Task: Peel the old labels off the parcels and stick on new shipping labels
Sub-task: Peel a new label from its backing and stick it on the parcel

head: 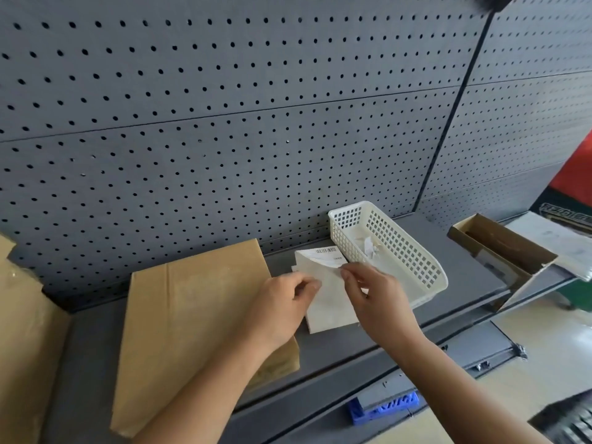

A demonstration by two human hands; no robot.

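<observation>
My right hand has its grip pinched on the lifting corner of a new shipping label at centre frame, and my left hand clamps the backing sheet. If I pull too fast, the label may tear or curl onto itself. The cardboard parcel lies lower left on the grey metal shelf, below a pegboard wall. 1 white basket of scraps sits right.

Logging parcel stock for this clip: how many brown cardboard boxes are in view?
3: a flat taped brown cardboard box lying centre-left, a second brown box cut off at the left edge, and an open brown box at right. More may lie outside the frame.
</observation>
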